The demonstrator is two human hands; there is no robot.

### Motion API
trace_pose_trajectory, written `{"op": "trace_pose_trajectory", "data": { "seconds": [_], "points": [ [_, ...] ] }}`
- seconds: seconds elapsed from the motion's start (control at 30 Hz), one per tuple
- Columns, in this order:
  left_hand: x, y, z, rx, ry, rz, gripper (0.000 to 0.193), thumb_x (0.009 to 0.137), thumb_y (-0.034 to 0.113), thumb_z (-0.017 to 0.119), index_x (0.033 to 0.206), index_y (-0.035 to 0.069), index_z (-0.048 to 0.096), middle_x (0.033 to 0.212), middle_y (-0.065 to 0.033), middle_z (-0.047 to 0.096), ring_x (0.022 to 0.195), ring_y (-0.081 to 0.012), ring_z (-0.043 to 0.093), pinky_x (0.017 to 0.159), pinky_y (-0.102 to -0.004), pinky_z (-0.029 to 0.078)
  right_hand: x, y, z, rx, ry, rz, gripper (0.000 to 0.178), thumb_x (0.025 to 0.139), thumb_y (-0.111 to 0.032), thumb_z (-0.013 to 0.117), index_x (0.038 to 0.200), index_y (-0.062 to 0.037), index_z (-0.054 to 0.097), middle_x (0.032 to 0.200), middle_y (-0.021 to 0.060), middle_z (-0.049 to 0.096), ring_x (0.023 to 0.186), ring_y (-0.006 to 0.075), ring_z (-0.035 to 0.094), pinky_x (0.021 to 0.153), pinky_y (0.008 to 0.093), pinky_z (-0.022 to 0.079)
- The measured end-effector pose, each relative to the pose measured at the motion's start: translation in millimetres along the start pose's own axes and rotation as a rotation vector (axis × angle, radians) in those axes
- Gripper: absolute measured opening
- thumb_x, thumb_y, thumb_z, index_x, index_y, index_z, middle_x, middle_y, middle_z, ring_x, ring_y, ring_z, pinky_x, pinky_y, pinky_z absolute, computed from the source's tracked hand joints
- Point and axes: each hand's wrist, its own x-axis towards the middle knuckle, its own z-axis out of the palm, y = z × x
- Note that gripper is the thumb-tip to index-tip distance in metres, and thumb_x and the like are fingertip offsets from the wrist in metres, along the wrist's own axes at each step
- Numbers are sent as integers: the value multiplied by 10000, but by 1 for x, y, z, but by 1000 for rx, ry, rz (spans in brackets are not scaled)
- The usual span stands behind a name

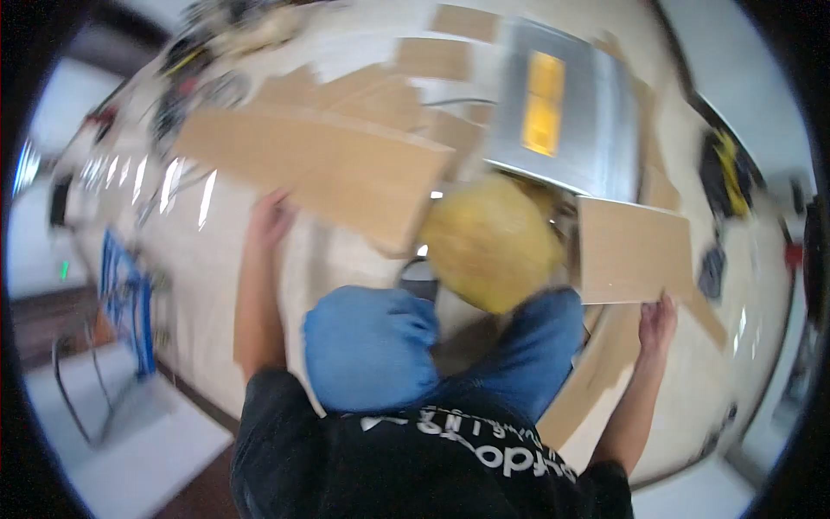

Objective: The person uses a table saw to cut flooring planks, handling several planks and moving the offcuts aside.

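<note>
My left hand (273, 214) is closed on the lower edge of a long brown cardboard sheet (328, 169), which slants up to the left. On the right, my right hand (659, 322) pinches the near edge of a smaller, squarish cardboard piece (635, 251). Between the two pieces, in front of my knees, is a rounded yellow object (493, 242); it is blurred and I cannot make out its kind. Just beyond it stands a grey metal box (588, 112) with a yellow label on its top.
Flat cardboard pieces (432, 59) lie on the pale floor beyond the long sheet, and more cardboard (596, 372) lies by my right knee. Tangled cables and tools (186, 86) are at the far left. A blue metal frame (128, 303) stands left; a black-and-yellow item (726, 173) lies right.
</note>
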Motion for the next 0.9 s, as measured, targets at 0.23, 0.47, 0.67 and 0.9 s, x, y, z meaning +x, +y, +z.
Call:
{"op": "trace_pose_trajectory", "data": {
  "seconds": [0.23,0.47,0.67,0.9],
  "points": [
    [-48,-60,-183,-7,179,40,109,931,150,662,971,50,644,695,39,521,636,-70,479,558,-208,419,-54,-27,-161,454,435,-233,185,1025,-131,454,1112,-2,555,1048,119,638,893,219,597,827,352,526],
    [-36,-82,-172,135,234,-3,138,935,157,655,1013,47,627,749,27,535,678,-80,495,588,-213,430,-52,60,-321,671,921,-426,177,1002,-130,443,1079,-7,544,892,113,644,649,202,613,608,279,561],
    [-23,-86,-151,175,204,-29,166,940,163,650,1050,44,613,795,16,547,714,-89,510,613,-217,440,-32,142,-371,817,990,-371,300,1009,-219,422,1219,-22,509,1184,135,605,989,231,627,823,345,567],
    [-7,-104,-125,200,164,-68,202,944,169,643,1093,41,596,849,4,561,756,-98,526,643,-222,451,-29,150,-384,-60,675,117,398,995,-382,494,1181,-32,524,1071,153,647,949,299,657,769,366,565]
  ]
}}
